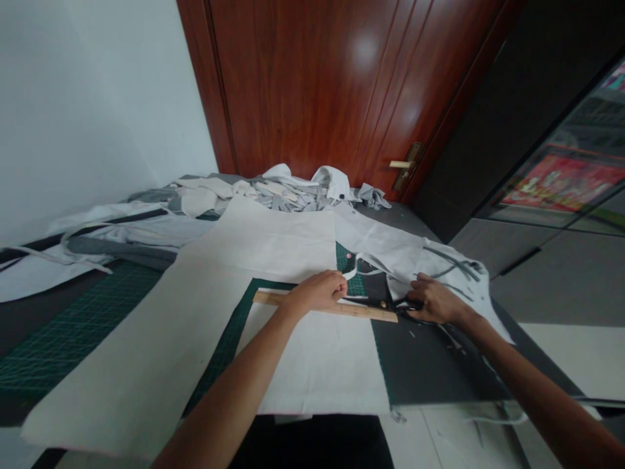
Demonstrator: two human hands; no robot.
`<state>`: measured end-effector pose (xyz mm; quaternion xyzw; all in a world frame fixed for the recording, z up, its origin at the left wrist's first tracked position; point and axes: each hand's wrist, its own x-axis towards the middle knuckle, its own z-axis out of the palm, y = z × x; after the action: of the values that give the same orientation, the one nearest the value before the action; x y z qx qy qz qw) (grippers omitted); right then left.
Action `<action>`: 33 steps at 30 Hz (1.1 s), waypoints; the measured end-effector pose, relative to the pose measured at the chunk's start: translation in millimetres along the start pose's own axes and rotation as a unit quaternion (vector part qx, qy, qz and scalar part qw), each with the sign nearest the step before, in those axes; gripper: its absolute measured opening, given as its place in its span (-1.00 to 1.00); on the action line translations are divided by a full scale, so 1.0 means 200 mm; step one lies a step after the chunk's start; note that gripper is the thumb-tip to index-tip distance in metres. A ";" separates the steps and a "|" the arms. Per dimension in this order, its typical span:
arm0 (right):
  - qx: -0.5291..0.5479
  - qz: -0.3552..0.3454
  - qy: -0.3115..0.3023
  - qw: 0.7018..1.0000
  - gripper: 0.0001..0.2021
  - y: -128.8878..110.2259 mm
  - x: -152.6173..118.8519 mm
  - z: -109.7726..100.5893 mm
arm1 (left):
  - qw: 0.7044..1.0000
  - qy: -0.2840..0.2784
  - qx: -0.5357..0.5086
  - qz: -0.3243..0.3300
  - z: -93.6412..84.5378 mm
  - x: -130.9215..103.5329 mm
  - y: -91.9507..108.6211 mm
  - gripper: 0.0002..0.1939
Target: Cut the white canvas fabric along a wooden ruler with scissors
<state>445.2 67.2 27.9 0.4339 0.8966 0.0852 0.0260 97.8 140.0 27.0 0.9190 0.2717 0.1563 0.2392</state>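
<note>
My left hand (319, 290) is closed on a narrow white fabric strip (352, 268), above a wooden ruler (361, 311). The ruler lies across the top of a white cloth piece (325, 365). To the right, my right hand (432, 299) is wrapped round the handles of black scissors (390, 304), whose blades point left toward my left hand. How far the blades are apart is too small to tell. Beneath the cloth is a green cutting mat (234, 332). A larger white cloth piece (161, 326) spreads over the left and centre.
Grey and white fabric scraps (288, 195) are heaped at the back, before a wooden door (303, 85). White cloth with grey strips (459, 273) lies at the right. Another green mat (83, 326) shows at the left. The dark table (434, 371) ends near my body.
</note>
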 end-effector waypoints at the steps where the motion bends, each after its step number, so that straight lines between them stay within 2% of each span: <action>1: 0.000 0.001 0.002 1.000 -0.64 0.00 0.00 0.00 | 1.000 0.001 0.000 0.000 0.00 0.00 0.00 -0.81; 7: -0.015 -0.003 0.012 1.000 -0.62 0.01 -0.01 0.03 | 1.000 0.009 0.005 0.015 0.02 0.01 -0.02 -0.79; 33: -0.014 -0.011 0.002 1.000 -0.67 0.02 -0.01 0.02 | 0.999 -0.007 -0.037 0.001 -0.01 0.02 0.00 -0.81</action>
<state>449.8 68.5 24.3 0.4231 0.9001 0.0987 0.0311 100.2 141.8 29.3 0.9109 0.2629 0.1605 0.2746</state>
